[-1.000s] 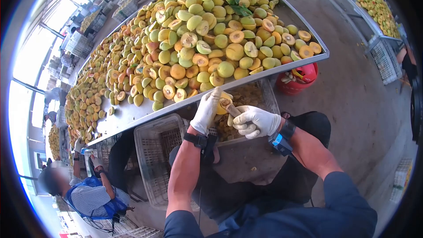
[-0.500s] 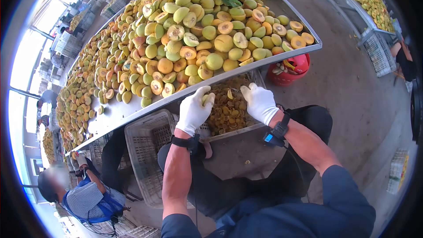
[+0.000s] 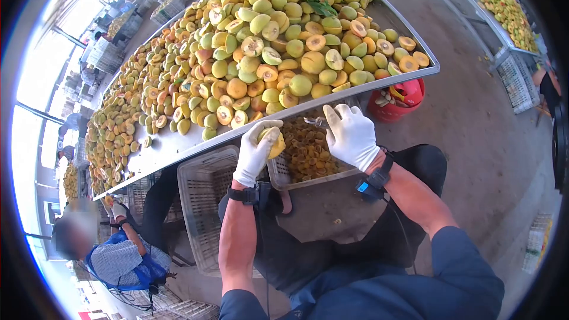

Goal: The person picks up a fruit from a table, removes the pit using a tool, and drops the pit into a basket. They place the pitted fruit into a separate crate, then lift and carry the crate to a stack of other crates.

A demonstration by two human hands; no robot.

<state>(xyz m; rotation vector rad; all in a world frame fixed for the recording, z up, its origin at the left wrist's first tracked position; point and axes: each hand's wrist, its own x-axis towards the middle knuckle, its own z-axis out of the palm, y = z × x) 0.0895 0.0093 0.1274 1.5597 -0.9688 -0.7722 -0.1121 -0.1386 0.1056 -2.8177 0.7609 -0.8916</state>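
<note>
My left hand [image 3: 256, 153], in a white glove, is closed round a yellow peach half [image 3: 276, 144]. The fingers cover part of the fruit. In my gloved right hand [image 3: 353, 136] is a small metal tool [image 3: 316, 121] with a curved, looped tip pointing left; its handle is hidden by the hand. Both hands are above a crate [image 3: 284, 181] containing many brownish fruit scraps. Just beyond them is the raised edge of a metal table [image 3: 169, 148], heaped with whole-looking and halved peaches [image 3: 255, 71].
An empty-looking plastic crate [image 3: 204, 219] stands left of my knees. Under the table's right corner is a red bucket [image 3: 388, 109] with items inside. A co-worker [image 3: 127, 261] sits at the left. Another fruit-covered table [image 3: 498, 12] and a white crate [image 3: 517, 83] are at the right.
My left hand has turned, so the peach half shows more. My right hand has shifted and its fingers have lifted, bringing the metal tool into clear sight. The view has shifted slightly.
</note>
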